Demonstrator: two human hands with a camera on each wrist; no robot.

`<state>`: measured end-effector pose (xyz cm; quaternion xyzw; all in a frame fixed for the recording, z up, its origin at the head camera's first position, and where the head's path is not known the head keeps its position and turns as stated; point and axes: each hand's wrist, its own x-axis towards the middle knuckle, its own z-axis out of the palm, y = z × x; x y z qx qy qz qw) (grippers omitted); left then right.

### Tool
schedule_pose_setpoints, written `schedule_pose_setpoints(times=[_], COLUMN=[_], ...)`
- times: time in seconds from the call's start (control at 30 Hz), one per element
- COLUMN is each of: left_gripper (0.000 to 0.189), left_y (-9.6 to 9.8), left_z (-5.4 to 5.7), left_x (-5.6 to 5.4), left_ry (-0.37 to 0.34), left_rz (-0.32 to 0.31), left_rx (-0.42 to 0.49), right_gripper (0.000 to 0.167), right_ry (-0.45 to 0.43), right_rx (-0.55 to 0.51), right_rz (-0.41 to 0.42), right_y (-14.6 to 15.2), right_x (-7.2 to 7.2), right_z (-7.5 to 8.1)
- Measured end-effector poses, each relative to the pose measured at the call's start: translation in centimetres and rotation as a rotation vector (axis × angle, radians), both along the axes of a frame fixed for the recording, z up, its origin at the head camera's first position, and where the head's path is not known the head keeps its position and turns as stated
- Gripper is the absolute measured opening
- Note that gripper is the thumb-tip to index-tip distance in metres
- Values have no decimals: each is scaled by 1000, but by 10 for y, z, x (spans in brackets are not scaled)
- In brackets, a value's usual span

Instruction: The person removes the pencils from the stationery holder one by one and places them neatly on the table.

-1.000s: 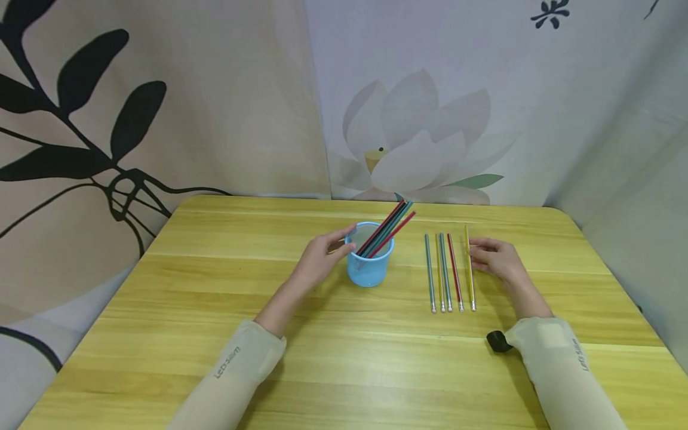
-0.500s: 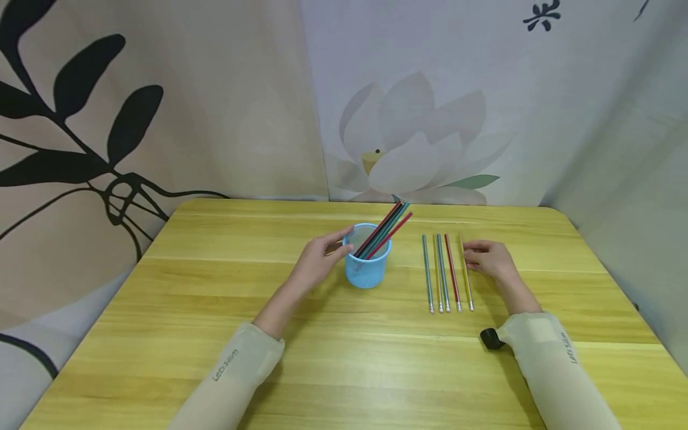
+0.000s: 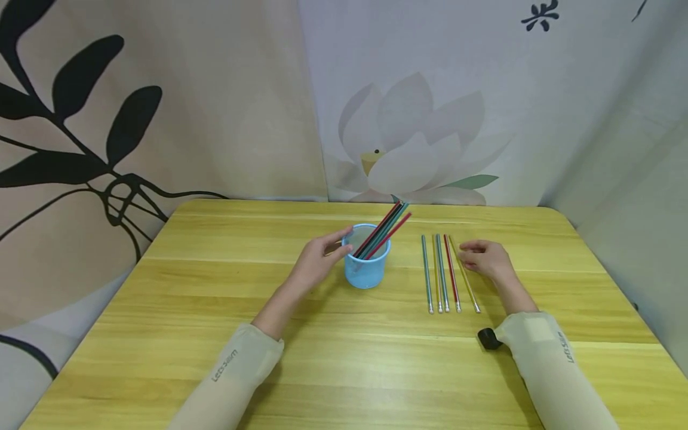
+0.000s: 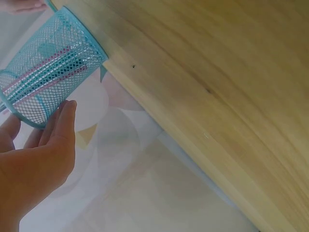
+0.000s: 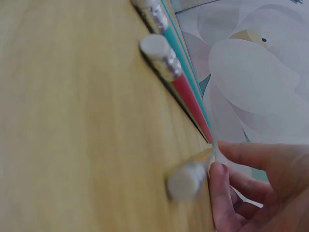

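In the head view my left hand (image 3: 317, 260) holds the rim of a light-blue mesh pen holder (image 3: 364, 276), thumb in front and fingers at its side. Several dark, teal and red pencils (image 3: 383, 230) lean inside it toward the right. At the right, the fingertips of my right hand (image 3: 486, 260) touch a yellow pencil (image 3: 466, 278), which lies slanted, its eraser end toward me. The right wrist view shows thumb and index finger beside its far end; whether they pinch it I cannot tell. Left of it lie a red pencil (image 3: 452, 275) and several teal and yellow ones.
The wooden table (image 3: 344, 358) extends to a patterned cloth backdrop (image 3: 242, 107) behind. A black device (image 3: 488, 338) sits at my right cuff.
The yellow pencil's far end has swung left toward the red pencil and its eraser end slightly right. My right hand has moved a little left. My left hand stays at the pen holder.
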<state>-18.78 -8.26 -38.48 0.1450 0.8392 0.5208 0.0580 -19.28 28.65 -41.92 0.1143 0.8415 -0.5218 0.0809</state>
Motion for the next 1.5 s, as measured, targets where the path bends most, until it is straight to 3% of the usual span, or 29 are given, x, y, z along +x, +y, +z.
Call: schedule_pose_setpoints(times=[0.27, 0.53, 0.97, 1.17, 1.5], left_gripper=[46, 46, 46, 46, 47], left_y=[-1, 0, 0, 0, 0], left_z=[0, 0, 1, 3, 2], left_x=[1, -1, 0, 0, 0], left_ry=[-6, -2, -2, -2, -3], left_rz=[0, -1, 3, -5, -9], left_rx=[5, 7, -1, 2, 1], right_gripper=[41, 42, 47, 48, 42], right_ry=[25, 22, 63, 90, 164], right_rx=[121, 110, -65, -149, -204], right_rz=[-3, -3, -66, -59, -20], right_y=[-4, -2, 2, -6, -21], right_x=[-1, -2, 3, 6, 14], right_z=[0, 0, 7, 16, 28])
